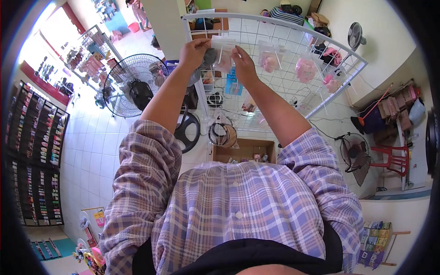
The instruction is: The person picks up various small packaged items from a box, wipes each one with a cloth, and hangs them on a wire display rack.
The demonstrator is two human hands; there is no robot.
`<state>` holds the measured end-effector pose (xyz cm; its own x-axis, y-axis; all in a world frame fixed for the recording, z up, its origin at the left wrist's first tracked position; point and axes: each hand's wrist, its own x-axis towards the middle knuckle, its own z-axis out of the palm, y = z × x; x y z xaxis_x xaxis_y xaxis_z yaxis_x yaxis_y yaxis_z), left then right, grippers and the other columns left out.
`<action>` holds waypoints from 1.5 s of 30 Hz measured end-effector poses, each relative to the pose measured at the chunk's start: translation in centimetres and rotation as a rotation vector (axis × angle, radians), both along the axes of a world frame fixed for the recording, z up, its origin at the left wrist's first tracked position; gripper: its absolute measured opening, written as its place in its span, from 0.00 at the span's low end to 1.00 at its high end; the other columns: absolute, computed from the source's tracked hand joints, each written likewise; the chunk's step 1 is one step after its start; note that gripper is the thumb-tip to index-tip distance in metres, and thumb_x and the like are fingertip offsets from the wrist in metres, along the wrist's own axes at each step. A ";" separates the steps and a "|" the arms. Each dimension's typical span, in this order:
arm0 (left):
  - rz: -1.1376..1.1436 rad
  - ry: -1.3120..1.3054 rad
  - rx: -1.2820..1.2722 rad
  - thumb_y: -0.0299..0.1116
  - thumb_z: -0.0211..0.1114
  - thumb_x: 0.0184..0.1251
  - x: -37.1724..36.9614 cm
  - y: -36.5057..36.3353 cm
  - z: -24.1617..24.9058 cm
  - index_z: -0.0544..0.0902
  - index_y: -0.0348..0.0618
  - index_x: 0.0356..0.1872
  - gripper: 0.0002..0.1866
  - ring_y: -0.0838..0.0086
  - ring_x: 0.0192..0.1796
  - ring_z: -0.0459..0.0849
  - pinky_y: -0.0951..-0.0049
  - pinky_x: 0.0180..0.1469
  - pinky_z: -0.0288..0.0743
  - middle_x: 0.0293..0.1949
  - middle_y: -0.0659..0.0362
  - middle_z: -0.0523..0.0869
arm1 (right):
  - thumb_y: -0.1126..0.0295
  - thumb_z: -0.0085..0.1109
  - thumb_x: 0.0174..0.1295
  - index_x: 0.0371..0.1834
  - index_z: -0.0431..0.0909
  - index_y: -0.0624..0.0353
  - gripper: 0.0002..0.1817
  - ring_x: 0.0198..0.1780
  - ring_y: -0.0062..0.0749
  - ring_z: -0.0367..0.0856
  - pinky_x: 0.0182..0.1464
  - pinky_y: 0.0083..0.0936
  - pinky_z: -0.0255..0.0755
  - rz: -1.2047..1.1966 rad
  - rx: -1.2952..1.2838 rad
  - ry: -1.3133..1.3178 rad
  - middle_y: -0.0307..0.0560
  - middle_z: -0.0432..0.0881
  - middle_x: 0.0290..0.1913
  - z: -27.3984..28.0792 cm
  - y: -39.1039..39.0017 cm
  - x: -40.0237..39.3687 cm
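Observation:
Both my arms reach up to a white wire grid rack. A clear plastic bag is at its upper left; what lies inside is hard to make out. My left hand is closed, its fingertips pinching the bag's upper left edge. On the opposite edge, my right hand also pinches the bag. Dark grey round items sit just beside the bag, near my left hand. Farther right on the grid hang clear bags with pink items. Below my right hand is a blue package.
An open cardboard box stands on the floor below the rack. A black standing fan is at the left, and another fan and a red plastic chair are at the right. Dark display racks line the left wall.

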<state>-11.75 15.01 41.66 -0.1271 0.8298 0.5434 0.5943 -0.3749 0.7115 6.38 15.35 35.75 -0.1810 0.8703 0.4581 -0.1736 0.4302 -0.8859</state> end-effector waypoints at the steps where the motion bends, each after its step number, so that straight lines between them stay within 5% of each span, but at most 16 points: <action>1: -0.005 0.038 -0.034 0.39 0.66 0.64 -0.1 -0.1 0.2 0.86 0.44 0.44 0.13 0.77 0.35 0.85 0.77 0.40 0.76 0.33 0.59 0.89 | 0.55 0.45 0.73 0.65 0.67 0.64 0.27 0.57 0.28 0.73 0.61 0.22 0.63 -0.036 0.002 0.000 0.50 0.76 0.57 -0.2 0.2 0.0; 8: 0.032 0.161 -0.035 0.36 0.65 0.64 1.9 -0.8 -0.3 0.85 0.43 0.43 0.11 0.77 0.35 0.85 0.77 0.41 0.76 0.33 0.60 0.88 | 0.53 0.42 0.74 0.66 0.65 0.68 0.29 0.60 0.28 0.70 0.64 0.23 0.61 0.127 0.029 0.181 0.48 0.74 0.60 0.2 -0.8 2.2; 11: -0.024 0.023 0.019 0.34 0.65 0.64 2.2 -0.4 -1.1 0.85 0.43 0.44 0.10 0.77 0.35 0.85 0.77 0.41 0.76 0.34 0.60 0.88 | 0.55 0.40 0.75 0.66 0.65 0.68 0.28 0.62 0.29 0.69 0.65 0.24 0.60 0.027 0.143 0.137 0.48 0.73 0.61 -1.3 0.6 1.6; 13: -0.038 -0.060 0.040 0.34 0.65 0.64 2.7 -0.5 -1.1 0.85 0.44 0.44 0.10 0.77 0.36 0.85 0.77 0.42 0.77 0.35 0.59 0.88 | 0.50 0.39 0.74 0.60 0.71 0.67 0.29 0.57 0.40 0.75 0.61 0.30 0.64 -0.001 0.179 0.230 0.56 0.77 0.54 -0.4 -1.0 1.7; 20: 0.006 0.004 0.020 0.33 0.66 0.63 2.4 -0.3 -0.2 0.86 0.43 0.43 0.10 0.77 0.35 0.84 0.77 0.40 0.77 0.32 0.60 0.88 | 0.47 0.40 0.73 0.63 0.69 0.66 0.31 0.60 0.44 0.72 0.64 0.32 0.61 -0.125 0.211 0.089 0.59 0.75 0.57 -1.9 -0.1 1.4; 26: -0.014 -0.037 0.097 0.37 0.68 0.63 1.9 -0.5 -0.6 0.86 0.41 0.42 0.12 0.78 0.34 0.84 0.77 0.38 0.76 0.31 0.60 0.88 | 0.49 0.43 0.72 0.67 0.64 0.65 0.32 0.62 0.35 0.71 0.63 0.28 0.63 -0.143 0.058 0.017 0.53 0.73 0.62 -1.5 -1.4 1.8; 29: 0.058 -0.164 0.079 0.38 0.68 0.64 1.6 -1.4 -1.1 0.86 0.39 0.41 0.13 0.79 0.35 0.83 0.79 0.38 0.75 0.31 0.60 0.87 | 0.50 0.49 0.70 0.64 0.67 0.64 0.30 0.57 0.36 0.74 0.59 0.30 0.67 -0.290 0.176 -0.056 0.52 0.75 0.58 -0.9 -1.8 2.3; 31: -0.177 -0.255 0.077 0.38 0.68 0.64 1.8 -2.5 -1.5 0.86 0.38 0.40 0.13 0.80 0.36 0.82 0.79 0.40 0.75 0.32 0.61 0.87 | 0.48 0.55 0.66 0.58 0.71 0.62 0.29 0.52 0.38 0.77 0.50 0.33 0.73 -0.273 0.304 0.046 0.54 0.73 0.57 -0.4 -2.1 3.0; 34: -0.147 -0.177 0.012 0.38 0.69 0.63 1.6 -3.8 -1.6 0.86 0.39 0.41 0.12 0.80 0.36 0.83 0.79 0.41 0.75 0.33 0.60 0.87 | 0.54 0.60 0.63 0.53 0.74 0.59 0.23 0.48 0.34 0.79 0.45 0.30 0.74 -0.325 0.411 -0.083 0.48 0.77 0.52 0.3 -2.4 3.0; 37: -0.158 -0.111 0.018 0.38 0.70 0.62 0.9 -3.3 -2.8 0.86 0.40 0.41 0.13 0.80 0.36 0.83 0.79 0.41 0.75 0.33 0.60 0.87 | 0.61 0.63 0.62 0.51 0.75 0.60 0.19 0.46 0.26 0.80 0.45 0.25 0.76 -0.359 0.371 -0.101 0.43 0.80 0.48 0.5 -1.9 2.5; 45: -0.105 -0.128 -0.045 0.35 0.67 0.65 2.0 -4.9 -3.2 0.84 0.37 0.43 0.12 0.81 0.38 0.82 0.80 0.43 0.74 0.36 0.60 0.87 | 0.63 0.62 0.62 0.44 0.79 0.60 0.13 0.40 0.25 0.81 0.41 0.21 0.75 -0.331 0.214 -0.082 0.40 0.83 0.38 0.1 -2.1 3.2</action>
